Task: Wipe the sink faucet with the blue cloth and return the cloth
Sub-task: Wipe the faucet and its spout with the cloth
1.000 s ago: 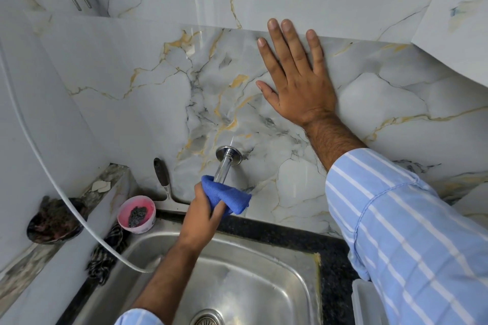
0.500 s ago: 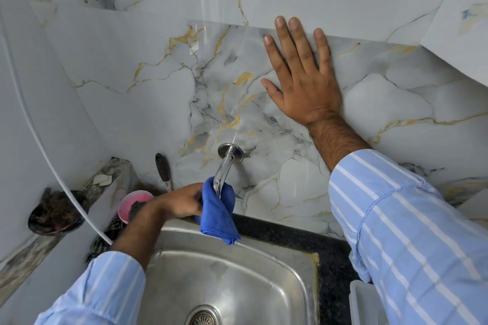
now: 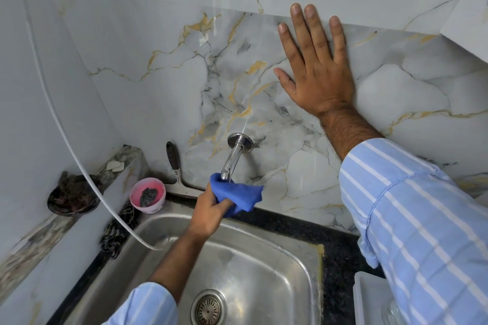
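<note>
A chrome faucet (image 3: 233,158) juts from the marbled wall above a steel sink (image 3: 277,266). My left hand (image 3: 208,211) grips a blue cloth (image 3: 237,192) and presses it around the faucet's lower end, which the cloth hides. The faucet's round wall flange and upper spout stay bare. My right hand (image 3: 314,68) lies flat on the wall tile, fingers spread, up and to the right of the faucet, holding nothing.
A pink bowl (image 3: 148,196) with a scrubber sits left of the sink beside a black-handled scraper (image 3: 174,163). A white cord (image 3: 87,179) droops into the basin. A dark dish (image 3: 72,194) rests on the left ledge. A white container (image 3: 369,298) stands at lower right.
My left hand has swung from the faucet's left side back under its tip, and the cloth now bunches around the spout end. The right hand stays pressed on the wall.
</note>
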A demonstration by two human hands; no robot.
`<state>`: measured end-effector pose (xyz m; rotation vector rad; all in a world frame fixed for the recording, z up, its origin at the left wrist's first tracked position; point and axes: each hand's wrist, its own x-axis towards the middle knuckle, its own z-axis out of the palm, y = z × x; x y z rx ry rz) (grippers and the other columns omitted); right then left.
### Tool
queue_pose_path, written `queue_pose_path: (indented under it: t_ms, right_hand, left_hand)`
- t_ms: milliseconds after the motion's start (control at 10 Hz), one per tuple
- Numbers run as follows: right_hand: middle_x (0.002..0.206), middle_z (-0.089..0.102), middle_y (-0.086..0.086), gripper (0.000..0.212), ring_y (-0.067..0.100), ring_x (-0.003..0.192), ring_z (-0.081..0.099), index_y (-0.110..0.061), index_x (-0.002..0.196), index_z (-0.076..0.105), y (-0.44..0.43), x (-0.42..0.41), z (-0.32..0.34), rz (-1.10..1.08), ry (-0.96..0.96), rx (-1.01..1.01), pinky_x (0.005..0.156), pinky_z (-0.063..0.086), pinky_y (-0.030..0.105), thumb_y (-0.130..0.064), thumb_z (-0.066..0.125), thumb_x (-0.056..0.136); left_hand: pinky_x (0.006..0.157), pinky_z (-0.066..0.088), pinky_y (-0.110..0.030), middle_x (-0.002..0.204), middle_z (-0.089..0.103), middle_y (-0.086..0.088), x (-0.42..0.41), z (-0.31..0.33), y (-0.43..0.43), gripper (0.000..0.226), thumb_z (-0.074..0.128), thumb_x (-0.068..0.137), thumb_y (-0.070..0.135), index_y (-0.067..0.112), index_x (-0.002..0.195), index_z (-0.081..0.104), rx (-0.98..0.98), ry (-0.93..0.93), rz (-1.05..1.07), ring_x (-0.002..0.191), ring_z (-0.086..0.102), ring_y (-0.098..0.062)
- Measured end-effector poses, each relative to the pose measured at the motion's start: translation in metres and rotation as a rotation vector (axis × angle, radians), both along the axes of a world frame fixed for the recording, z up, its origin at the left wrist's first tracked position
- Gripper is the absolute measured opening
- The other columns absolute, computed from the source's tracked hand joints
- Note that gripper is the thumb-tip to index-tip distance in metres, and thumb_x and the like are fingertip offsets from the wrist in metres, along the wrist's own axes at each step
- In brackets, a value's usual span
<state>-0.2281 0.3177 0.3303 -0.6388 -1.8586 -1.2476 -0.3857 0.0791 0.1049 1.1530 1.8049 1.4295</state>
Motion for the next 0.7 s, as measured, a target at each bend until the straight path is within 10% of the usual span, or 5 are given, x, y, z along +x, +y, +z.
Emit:
queue_pose_path:
  t_ms: [100, 300, 400, 500, 700]
  right_hand:
    - [0.176, 0.025, 0.014, 0.071, 0.033, 0.163, 0.033, -0.014, 0.173, 0.023, 0.0, 0.002, 0.002, -0.007, -0.004, -0.003, 0.13, 0.019, 0.058, -0.057, 0.029, 0.116]
    - [0.176, 0.027, 0.014, 0.071, 0.032, 0.162, 0.034, -0.014, 0.172, 0.026, -0.001, 0.002, 0.002, -0.009, -0.013, -0.006, 0.13, 0.019, 0.057, -0.056, 0.031, 0.115]
    - [0.176, 0.027, 0.013, 0.071, 0.032, 0.162, 0.035, -0.014, 0.172, 0.026, -0.002, 0.003, 0.002, -0.02, -0.02, 0.008, 0.13, 0.018, 0.056, -0.057, 0.031, 0.115]
    - [0.175, 0.028, 0.013, 0.071, 0.032, 0.162, 0.035, -0.015, 0.172, 0.027, -0.004, 0.002, 0.004, -0.021, -0.015, 0.007, 0.13, 0.018, 0.056, -0.057, 0.03, 0.116]
    - [0.176, 0.028, 0.012, 0.071, 0.031, 0.162, 0.035, -0.015, 0.172, 0.027, -0.004, 0.002, 0.004, -0.025, -0.01, 0.011, 0.13, 0.019, 0.056, -0.057, 0.03, 0.116]
  left_hand:
    - [0.067, 0.056, -0.023, 0.083, 0.075, 0.005, -0.014, -0.003, 0.005, 0.037, 0.071, 0.068, 0.012, 0.009, 0.105, 0.066, 0.08, -0.615, -0.253, 0.077, 0.07, -0.009]
    - [0.063, 0.061, -0.041, 0.096, 0.073, -0.021, -0.014, -0.007, 0.008, 0.068, 0.089, 0.055, 0.015, -0.003, 0.115, 0.064, 0.011, -1.031, -0.342, 0.078, 0.071, -0.031]
    - [0.068, 0.057, -0.038, 0.091, 0.073, -0.016, -0.014, 0.004, 0.013, 0.048, 0.073, 0.07, 0.01, -0.005, 0.115, 0.063, 0.013, -0.828, -0.306, 0.078, 0.069, -0.027]
    - [0.067, 0.048, -0.03, 0.069, 0.064, 0.002, -0.005, 0.038, 0.027, 0.01, 0.064, 0.081, 0.024, 0.014, 0.08, 0.069, -0.065, -0.034, -0.151, 0.068, 0.06, -0.014]
    - [0.067, 0.059, -0.025, 0.068, 0.071, 0.009, 0.01, 0.092, 0.065, 0.027, 0.072, 0.069, 0.025, 0.03, 0.096, 0.073, -0.632, 0.511, 0.075, 0.059, 0.07, -0.013]
